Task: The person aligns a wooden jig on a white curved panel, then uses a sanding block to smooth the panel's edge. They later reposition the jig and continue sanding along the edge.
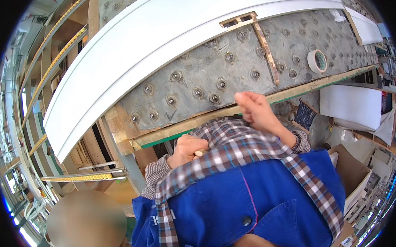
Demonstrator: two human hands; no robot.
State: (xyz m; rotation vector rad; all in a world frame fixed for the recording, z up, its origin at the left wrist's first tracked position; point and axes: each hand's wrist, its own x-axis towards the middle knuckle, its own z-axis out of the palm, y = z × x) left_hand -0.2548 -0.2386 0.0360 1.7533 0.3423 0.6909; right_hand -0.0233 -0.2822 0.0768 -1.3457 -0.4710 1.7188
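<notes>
My left hand is closed in a fist in front of my plaid apron. Out of the fist pokes the rounded, pale end of what looks like a wooden handle; its other end is hidden. My right hand is raised by the table's near edge, fingers curled and pinched together. Whatever is between those fingertips, if anything, is too small to make out. Beyond both hands a long white panel with a grooved line lies across the grey ball-studded table.
A wooden T-shaped piece with cut-out slots touches the panel's near edge. On the table's right stands a roll of tape. Racks with yellow rollers are at the left. An open cardboard box sits to my right.
</notes>
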